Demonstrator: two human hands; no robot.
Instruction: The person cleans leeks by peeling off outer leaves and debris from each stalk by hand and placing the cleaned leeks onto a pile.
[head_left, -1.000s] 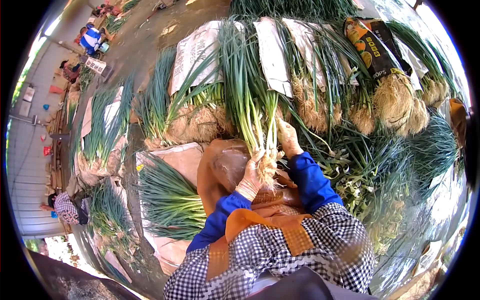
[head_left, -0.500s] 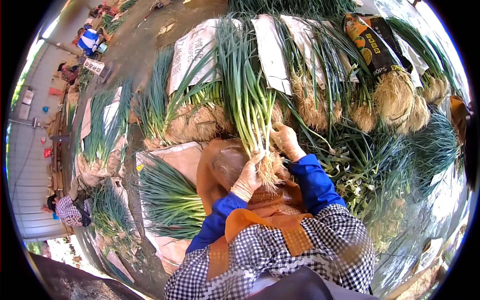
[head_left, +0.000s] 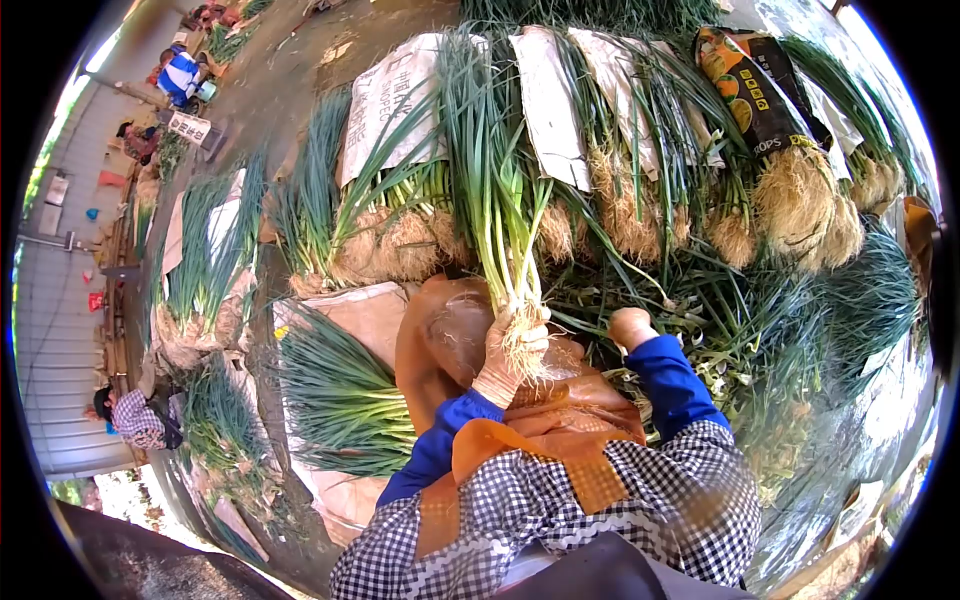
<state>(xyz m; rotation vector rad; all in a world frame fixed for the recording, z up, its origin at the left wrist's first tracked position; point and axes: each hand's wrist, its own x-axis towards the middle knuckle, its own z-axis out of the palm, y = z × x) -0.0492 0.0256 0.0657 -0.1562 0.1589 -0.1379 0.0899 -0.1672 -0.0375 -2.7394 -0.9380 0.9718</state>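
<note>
Because the left hand point(head_left: 512, 350) has its fingers wrapped round the root end of a bunch of long green onions point(head_left: 497, 225) with pale stems, the leafy tops run straight away from it over the row beyond, which probably takes much of their weight. Stringy straw-coloured roots point(head_left: 527, 348) spill over those fingers; holding so low likely keeps the stems together and their pale lower part exposed. Beneath that hand spreads a shiny orange-brown plastic apron point(head_left: 575, 405), presumably worn against wet and soil.

Apart from the bunch, the right hand point(head_left: 632, 328) is near a tangled heap of loose dark-green leaves point(head_left: 715, 290). It looks rounded, with the fingers hidden, so I cannot tell whether they pinch anything.

To the left of the left hand, a fan of clean-looking green onions point(head_left: 350, 395) lies on a flat tan sheet point(head_left: 365, 325), perhaps to keep it off the wet ground. Its pale ends point towards the apron, within easy reach. Beyond both hands, white sacks point(head_left: 400, 110) and a glossy black printed sack point(head_left: 750, 90) lie over rooted bundles, possibly as shade or dividers.
</note>
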